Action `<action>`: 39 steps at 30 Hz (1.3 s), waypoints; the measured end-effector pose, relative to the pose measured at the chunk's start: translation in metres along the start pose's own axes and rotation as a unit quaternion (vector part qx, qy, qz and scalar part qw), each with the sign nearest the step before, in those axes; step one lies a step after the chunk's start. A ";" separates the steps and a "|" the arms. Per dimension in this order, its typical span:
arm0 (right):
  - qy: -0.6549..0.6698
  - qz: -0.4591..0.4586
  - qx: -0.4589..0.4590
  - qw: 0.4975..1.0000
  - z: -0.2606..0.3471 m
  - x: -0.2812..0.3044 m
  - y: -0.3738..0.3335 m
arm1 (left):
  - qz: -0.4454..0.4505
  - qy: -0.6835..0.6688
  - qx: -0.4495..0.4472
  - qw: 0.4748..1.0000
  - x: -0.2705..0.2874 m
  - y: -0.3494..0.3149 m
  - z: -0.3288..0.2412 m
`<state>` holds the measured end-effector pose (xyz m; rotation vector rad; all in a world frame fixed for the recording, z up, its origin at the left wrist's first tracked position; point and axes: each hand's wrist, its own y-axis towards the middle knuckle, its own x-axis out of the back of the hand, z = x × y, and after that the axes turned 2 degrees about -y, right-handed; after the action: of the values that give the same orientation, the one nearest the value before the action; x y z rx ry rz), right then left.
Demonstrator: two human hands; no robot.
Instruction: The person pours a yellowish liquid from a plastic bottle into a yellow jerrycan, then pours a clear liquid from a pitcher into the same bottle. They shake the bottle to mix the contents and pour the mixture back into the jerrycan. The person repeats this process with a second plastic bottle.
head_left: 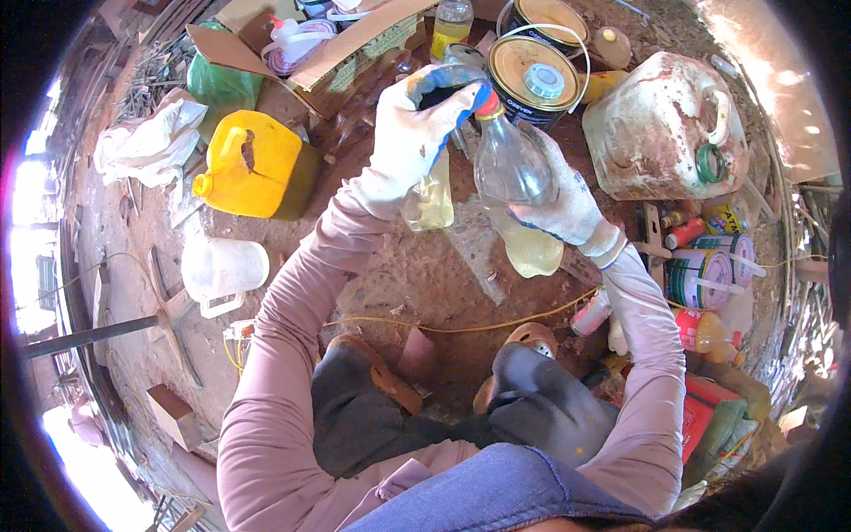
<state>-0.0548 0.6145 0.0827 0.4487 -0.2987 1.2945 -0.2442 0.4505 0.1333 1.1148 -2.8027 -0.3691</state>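
Note:
A clear plastic bottle (510, 173) with pale yellow liquid in its lower part is held up in front of me, tilted slightly. My right hand (572, 195), in a white work glove, is wrapped round its side. At the bottle's neck, my left hand (412, 124) pinches the red cap (487, 106) between blue-coated glove fingertips. Whether the cap turns cannot be made out. Beyond the left wrist stands a second clear bottle (432, 202) with similar liquid, partly hidden by that hand.
Paint buckets (536, 75) stand behind the bottle, beside a dirty white jerrycan (665, 129). A yellow jerrycan (253, 164) and a clear plastic jug (224, 269) sit at left. Cans (700, 277) crowd the right. A yellow cord (443, 329) crosses the dirt floor near my feet.

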 end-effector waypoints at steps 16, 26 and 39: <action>-0.131 0.026 -0.015 0.991 0.000 -0.005 -0.014 | 0.226 0.202 0.012 0.953 0.028 0.005 -0.013; -0.135 0.053 0.031 0.989 -0.008 -0.014 -0.026 | 0.252 0.157 -0.106 0.949 0.037 -0.018 0.012; -0.084 0.040 0.013 0.996 0.006 -0.021 -0.012 | 0.107 -0.075 0.038 0.991 0.018 -0.032 0.027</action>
<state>-0.0482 0.5914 0.0771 0.5743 -0.4437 1.3428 -0.2412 0.4203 0.0986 0.8188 -3.0535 -0.3416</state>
